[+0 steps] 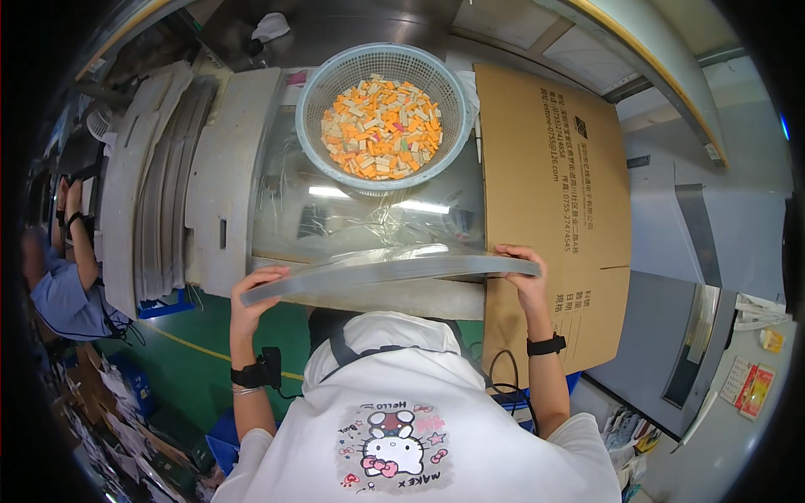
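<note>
A long, flat, greyish translucent plastic piece [394, 272] is held up in front of my body, seen nearly edge-on and slightly bowed. Whether it is one sheet or a stack of thin ones I cannot tell. My left hand [257, 295] closes round its left end, and my right hand [527, 273] grips the right end, fingers over the top edge. Below and beyond it lies a shiny surface covered in clear plastic [369, 220], reflecting ceiling lights. At the far side of that surface stands a round grey-blue mesh basket [312, 144], holding many small orange and beige blocks [381, 130].
A large printed cardboard box [545, 184] lies to the right. On the left, several grey boards [155, 184] stand side by side. Another person [67, 268] is at the far left. Blue crates [222, 444] and piled items sit on the green floor [193, 335].
</note>
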Demonstrator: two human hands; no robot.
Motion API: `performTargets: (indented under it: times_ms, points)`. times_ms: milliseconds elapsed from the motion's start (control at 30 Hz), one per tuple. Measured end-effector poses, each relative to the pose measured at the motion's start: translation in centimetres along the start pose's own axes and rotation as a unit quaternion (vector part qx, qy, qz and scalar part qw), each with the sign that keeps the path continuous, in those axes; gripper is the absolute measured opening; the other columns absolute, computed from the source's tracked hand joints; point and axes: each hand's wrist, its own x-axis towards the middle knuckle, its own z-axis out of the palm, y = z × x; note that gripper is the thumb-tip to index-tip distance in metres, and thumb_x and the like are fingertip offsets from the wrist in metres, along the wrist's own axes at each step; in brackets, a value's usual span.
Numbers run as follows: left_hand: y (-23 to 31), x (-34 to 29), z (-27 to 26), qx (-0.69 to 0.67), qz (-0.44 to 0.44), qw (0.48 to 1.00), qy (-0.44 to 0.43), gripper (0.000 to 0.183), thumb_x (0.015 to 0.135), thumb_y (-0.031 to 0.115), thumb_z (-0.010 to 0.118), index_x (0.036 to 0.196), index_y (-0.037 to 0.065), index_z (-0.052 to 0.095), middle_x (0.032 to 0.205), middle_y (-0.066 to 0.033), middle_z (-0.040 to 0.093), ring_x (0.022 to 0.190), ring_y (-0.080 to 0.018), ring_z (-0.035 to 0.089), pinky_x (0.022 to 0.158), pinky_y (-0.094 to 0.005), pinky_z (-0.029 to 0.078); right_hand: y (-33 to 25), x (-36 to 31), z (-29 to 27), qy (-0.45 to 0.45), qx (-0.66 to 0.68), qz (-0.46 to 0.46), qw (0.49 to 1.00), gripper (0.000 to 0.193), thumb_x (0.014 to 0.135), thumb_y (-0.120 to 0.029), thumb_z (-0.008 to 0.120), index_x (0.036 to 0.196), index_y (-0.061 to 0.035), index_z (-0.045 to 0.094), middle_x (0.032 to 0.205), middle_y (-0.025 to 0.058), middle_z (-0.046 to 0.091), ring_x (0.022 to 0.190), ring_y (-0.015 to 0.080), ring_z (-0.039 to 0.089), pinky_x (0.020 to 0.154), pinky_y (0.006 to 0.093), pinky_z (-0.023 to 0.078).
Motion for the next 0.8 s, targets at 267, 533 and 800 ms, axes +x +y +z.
performTargets:
  times_ms: [267,533,800]
  points:
    - [2.2,0.3,-0.5,0.150,-0.030,0.988,-0.032,0.038,0.058,-0.001,0.063,0.095,0.000,0.055,0.104,-0.0116,0.053,0.098,-0.0221,0.050,0.085,-0.0300,0.037,0.3,0.0,-0.3,-0.013,-0.003,-0.016,1.000,0.026,0.059,0.010,0.061,0.083,0.0005,0.057,0.090,0.0155,0.058,0.089,0.0246,0.056,0.076,0.0309,0.045]
    - [4.8,0.4,1.9,0.359,0.010,0.928,0.097,0.063,0.053,0.001,0.063,0.113,0.005,0.043,0.114,-0.0099,0.045,0.110,-0.0252,0.040,0.094,-0.0388,0.027,0.0,0.0,-0.4,-0.007,-0.016,0.002,1.000,0.024,0.060,0.010,0.059,0.082,0.0012,0.057,0.087,0.0155,0.059,0.086,0.0252,0.056,0.074,0.0303,0.046]
    - [8.1,4.0,11.6,0.642,0.028,0.760,-0.097,0.083,0.051,0.016,0.071,0.124,0.012,0.031,0.129,-0.0142,0.025,0.121,-0.0336,0.019,0.097,-0.0524,0.009,0.0,0.1,-0.5,-0.008,-0.012,0.015,1.000,0.025,0.059,0.011,0.059,0.082,0.0013,0.057,0.086,0.0153,0.059,0.086,0.0253,0.056,0.074,0.0305,0.046]
